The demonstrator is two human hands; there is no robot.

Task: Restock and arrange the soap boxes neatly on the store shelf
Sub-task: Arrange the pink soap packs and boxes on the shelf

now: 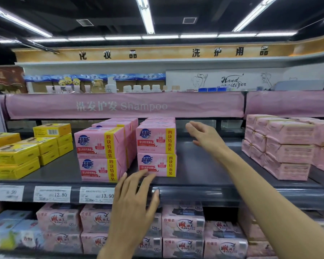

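Observation:
Two stacks of pink soap boxes stand side by side on the dark shelf (204,165): a left stack (99,152) and a right stack (156,148), each two high with more rows behind. My left hand (135,200) is spread at the shelf's front lip, fingertips touching the bottom box of the right stack. My right hand (204,135) reaches open over the bare shelf just right of that stack and holds nothing. Further right stands a block of pink boxes (281,146) turned back-side out.
Yellow boxes (26,150) are stacked at the shelf's left. Price tags (52,194) line the front rail. The lower shelf holds more pink soap packs (181,230). A pink shampoo banner (123,106) hangs above. Bare shelf lies between the right stack and the far-right block.

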